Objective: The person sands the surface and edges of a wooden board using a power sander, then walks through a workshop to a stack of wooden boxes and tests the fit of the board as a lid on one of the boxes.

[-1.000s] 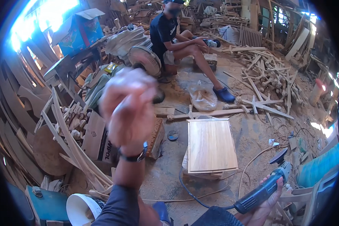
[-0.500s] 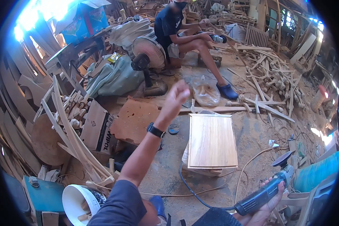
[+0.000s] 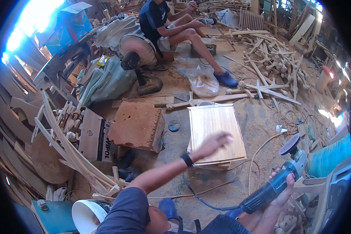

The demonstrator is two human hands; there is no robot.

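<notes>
A pale wooden panel [image 3: 214, 121] with a raised edge lies flat on a low support in front of me. Over its lower right part reaches my left hand [image 3: 213, 145], fingers stretched out and nothing in them; whether it touches the wood I cannot tell. A dark watch band circles that wrist. At the lower right my right hand [image 3: 283, 191] is wrapped round the body of an angle grinder [image 3: 267, 192]. The grinder's round dark pad [image 3: 289, 144] points up and away from the panel, and a blue cord trails from its rear end.
A reddish-brown block [image 3: 134, 126], a cardboard box [image 3: 93, 134] and a white bucket [image 3: 85, 216] stand to the left. Behind them is a fan [image 3: 138, 50]. A seated person [image 3: 156, 23] works at the back near piled wooden pieces [image 3: 269, 50]. A hose [image 3: 257, 152] curves across the floor.
My left hand has swung down and right, from beyond the panel to over it, and its fingers have straightened. The grinder stays in my right hand. The view has shifted slightly.
</notes>
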